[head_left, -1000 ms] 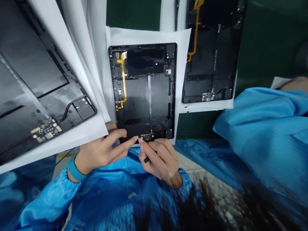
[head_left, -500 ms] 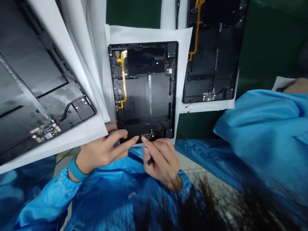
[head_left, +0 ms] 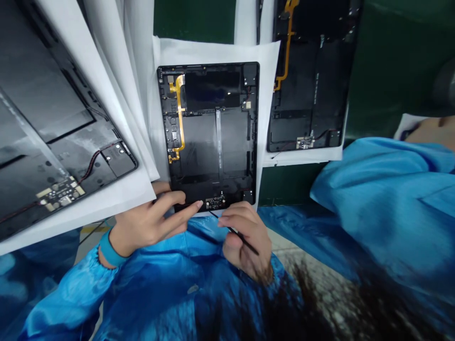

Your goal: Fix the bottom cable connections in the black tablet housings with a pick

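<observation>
While right hand [head_left: 245,241] pinches black spudger [head_left: 234,230], left hand [head_left: 149,222] empty at tablet frame [head_left: 208,142]; neighbouring frames [head_left: 309,104] flank.

Black tablet housing [head_left: 199,151], gold flex cable [head_left: 181,123], bottom-edge circuit board [head_left: 215,202], thin black pick [head_left: 232,230].

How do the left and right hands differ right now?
The right hand grips a thin black stick, while the left hand holds nothing visible. The left hand's fingertips reach the lower edge of the tablet back; the right hand sits just below that edge. The left wrist shows a blue band; the right shows none. Both hands are bare.
</observation>
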